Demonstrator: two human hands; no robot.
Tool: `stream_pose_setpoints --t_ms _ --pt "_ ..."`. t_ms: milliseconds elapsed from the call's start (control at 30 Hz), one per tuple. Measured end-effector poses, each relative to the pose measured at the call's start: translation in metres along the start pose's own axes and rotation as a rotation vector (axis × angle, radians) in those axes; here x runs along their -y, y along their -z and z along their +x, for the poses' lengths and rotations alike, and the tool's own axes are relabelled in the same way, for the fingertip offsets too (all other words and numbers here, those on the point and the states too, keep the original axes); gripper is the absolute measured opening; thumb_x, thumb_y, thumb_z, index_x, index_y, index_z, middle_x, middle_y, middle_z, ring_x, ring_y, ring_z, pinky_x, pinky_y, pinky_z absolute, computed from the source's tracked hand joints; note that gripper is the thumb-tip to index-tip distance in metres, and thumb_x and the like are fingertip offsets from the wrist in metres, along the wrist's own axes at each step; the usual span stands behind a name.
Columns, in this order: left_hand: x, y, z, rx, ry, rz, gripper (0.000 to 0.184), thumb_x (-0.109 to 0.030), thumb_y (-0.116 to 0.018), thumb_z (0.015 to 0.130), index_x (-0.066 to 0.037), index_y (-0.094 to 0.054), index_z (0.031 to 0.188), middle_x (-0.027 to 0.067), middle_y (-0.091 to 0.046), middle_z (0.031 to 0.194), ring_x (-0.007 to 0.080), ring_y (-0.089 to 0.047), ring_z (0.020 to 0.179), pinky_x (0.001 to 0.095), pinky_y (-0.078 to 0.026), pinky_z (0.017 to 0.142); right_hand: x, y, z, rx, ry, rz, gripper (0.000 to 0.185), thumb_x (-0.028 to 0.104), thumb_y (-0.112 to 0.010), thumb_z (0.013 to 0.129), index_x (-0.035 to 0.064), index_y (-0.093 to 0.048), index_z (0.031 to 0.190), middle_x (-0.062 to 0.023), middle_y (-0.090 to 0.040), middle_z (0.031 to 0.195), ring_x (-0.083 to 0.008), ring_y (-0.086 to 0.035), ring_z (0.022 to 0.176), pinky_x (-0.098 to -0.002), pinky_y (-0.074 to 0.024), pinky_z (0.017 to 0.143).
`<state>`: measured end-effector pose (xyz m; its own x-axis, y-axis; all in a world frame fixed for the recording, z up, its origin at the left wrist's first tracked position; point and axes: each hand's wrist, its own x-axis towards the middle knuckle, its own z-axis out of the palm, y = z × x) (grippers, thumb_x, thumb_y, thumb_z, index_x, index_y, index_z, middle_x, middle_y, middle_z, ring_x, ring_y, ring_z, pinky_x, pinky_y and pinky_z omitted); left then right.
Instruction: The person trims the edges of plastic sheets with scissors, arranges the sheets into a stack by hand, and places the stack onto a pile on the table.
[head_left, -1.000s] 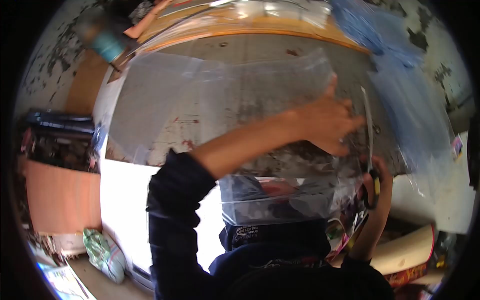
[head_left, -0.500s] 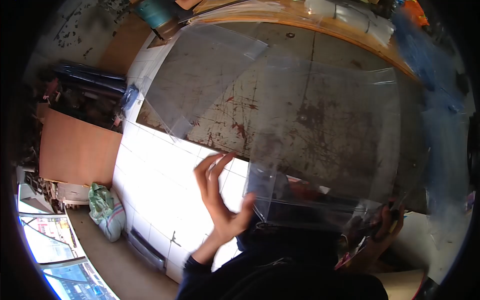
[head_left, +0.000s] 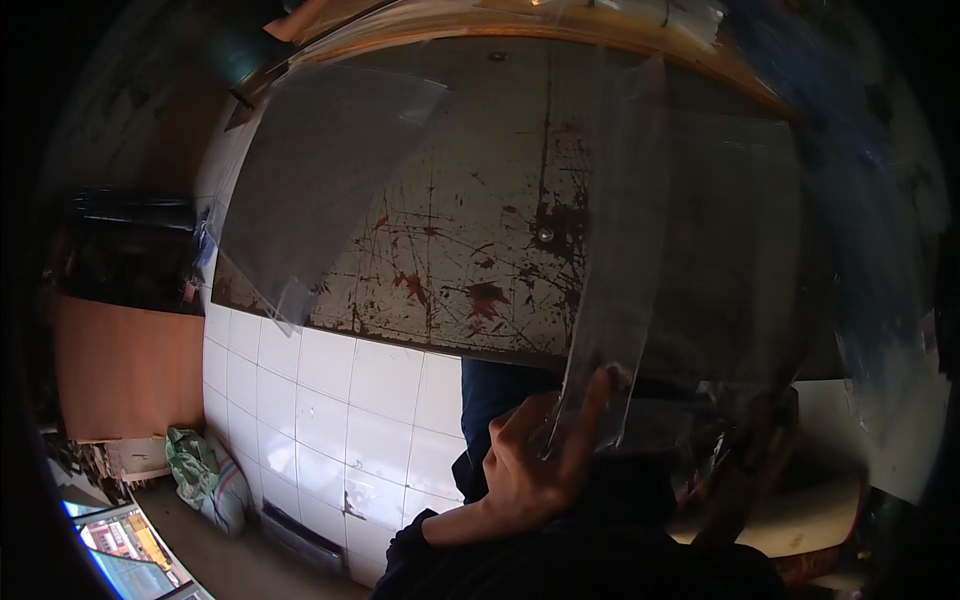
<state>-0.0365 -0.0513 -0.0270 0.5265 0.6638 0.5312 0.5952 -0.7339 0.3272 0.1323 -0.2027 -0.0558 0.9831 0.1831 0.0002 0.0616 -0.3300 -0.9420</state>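
A clear plastic sheet [head_left: 720,250] lies over the right part of the worn, scratched tabletop [head_left: 440,220]. Its left side is turned over into a long strip [head_left: 625,210] running from the far edge toward me. My left hand [head_left: 535,455] is closed on the near end of this strip, with one finger stretched along it. In deep shadow at the sheet's near right corner is my right hand [head_left: 760,440]; its fingers are too dark to make out. Another clear plastic sheet [head_left: 310,170] lies at the table's left, one corner hanging past the edge.
Bluish plastic film [head_left: 870,230] hangs or lies along the right side. A wooden ledge [head_left: 400,45] borders the far edge. To the left are white floor tiles [head_left: 320,390], a brown board [head_left: 130,365] and a green and white sack [head_left: 210,480].
My left hand has moved right and closed on the sheet's near left part, whose left side is now turned over to the right. The view has shifted and darkened.
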Motion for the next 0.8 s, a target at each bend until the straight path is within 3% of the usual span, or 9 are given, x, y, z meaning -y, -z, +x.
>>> stream_pose_setpoints --t_ms 267,367,500,567,600,700,733,767,800 --pt "-0.003 -0.001 -0.002 0.046 -0.048 0.072 0.058 0.009 -0.062 0.056 -0.012 -0.063 0.110 0.0125 -0.041 0.095 0.0167 -0.047 0.080 0.0200 -0.044 0.056 -0.029 0.027 0.010 0.087 -0.189 -0.022 0.046 0.006 -0.052 0.084 0.0094 -0.040 0.128 -0.0113 -0.040 0.127 -0.0182 -0.048 0.106 -0.0261 -0.0459 0.077" --pt "0.000 -0.001 -0.006 0.029 0.003 -0.052 0.055 0.008 -0.061 0.056 -0.012 -0.064 0.107 0.0123 -0.041 0.097 0.0168 -0.046 0.081 0.0198 -0.044 0.057 -0.034 0.023 0.011 0.072 0.079 -0.388 0.049 0.006 -0.054 0.082 0.0100 -0.040 0.128 -0.0115 -0.036 0.131 -0.0205 -0.044 0.116 -0.0291 -0.0438 0.086" --pt "0.008 -0.005 -0.018 -0.013 0.235 -0.309 0.029 -0.011 -0.062 0.072 -0.003 -0.063 0.099 0.0150 -0.039 0.114 0.0228 -0.048 0.090 0.0307 -0.051 0.065 -0.023 0.018 0.024 0.035 0.069 0.001 0.045 0.018 -0.062 0.077 0.0073 -0.048 0.119 -0.0103 -0.046 0.121 -0.0177 -0.052 0.103 -0.0286 -0.0436 0.081" --pt "0.010 -0.013 -0.018 -0.446 0.809 -1.034 0.041 -0.029 -0.055 0.085 0.002 -0.051 0.112 0.0153 -0.036 0.122 0.0287 -0.049 0.100 0.0425 -0.054 0.072 0.014 0.012 0.041 0.234 0.323 -0.326 0.042 0.000 -0.065 0.072 0.0032 -0.050 0.111 -0.0069 -0.057 0.093 -0.0116 -0.055 0.081 -0.0237 -0.0447 0.071" --pt "0.008 -0.009 -0.011 -0.497 1.006 -1.041 0.058 -0.042 -0.053 0.085 -0.002 -0.038 0.125 0.0153 -0.038 0.124 0.0320 -0.044 0.116 0.0415 -0.051 0.066 0.038 0.008 0.042 0.269 0.136 -0.317 0.045 -0.002 -0.065 0.069 0.0060 -0.048 0.110 -0.0065 -0.059 0.083 -0.0114 -0.058 0.078 -0.0247 -0.0448 0.068" --pt "0.022 -0.002 -0.006 -0.473 1.064 -1.007 0.064 -0.045 -0.049 0.085 -0.010 -0.027 0.133 0.0124 -0.022 0.139 0.0327 -0.030 0.126 0.0528 -0.049 0.080 0.085 -0.006 0.056 0.297 0.053 -0.387 0.047 0.000 -0.064 0.070 0.0082 -0.045 0.112 -0.0117 -0.060 0.084 -0.0192 -0.063 0.074 -0.0298 -0.0465 0.065" --pt "0.020 -0.003 -0.003 -0.467 1.046 -0.938 0.060 -0.046 -0.043 0.087 -0.009 -0.030 0.133 0.0118 -0.028 0.137 0.0299 -0.029 0.127 0.0517 -0.036 0.090 0.089 -0.006 0.062 0.251 0.045 -0.385 0.047 0.000 -0.064 0.070 0.0082 -0.045 0.112 -0.0117 -0.060 0.084 -0.0192 -0.063 0.074 -0.0298 -0.0465 0.065" --pt "0.016 -0.001 0.000 -0.466 1.033 -0.864 0.058 -0.047 -0.038 0.089 -0.008 -0.033 0.132 0.0113 -0.033 0.136 0.0271 -0.027 0.129 0.0506 -0.024 0.100 0.087 -0.008 0.069 0.277 0.267 -0.497 0.046 0.001 -0.064 0.070 0.0067 -0.044 0.112 -0.0137 -0.059 0.086 -0.0240 -0.062 0.076 -0.0326 -0.0468 0.065" --pt "-0.003 0.011 0.016 -0.626 1.017 -1.136 0.048 -0.024 -0.043 0.092 0.001 -0.031 0.131 0.0105 -0.033 0.137 0.0261 -0.031 0.128 0.0474 -0.037 0.095 0.084 -0.010 0.074 0.309 0.488 -0.613 0.045 0.002 -0.064 0.071 0.0052 -0.044 0.111 -0.0156 -0.059 0.088 -0.0287 -0.061 0.079 -0.0354 -0.0471 0.066"
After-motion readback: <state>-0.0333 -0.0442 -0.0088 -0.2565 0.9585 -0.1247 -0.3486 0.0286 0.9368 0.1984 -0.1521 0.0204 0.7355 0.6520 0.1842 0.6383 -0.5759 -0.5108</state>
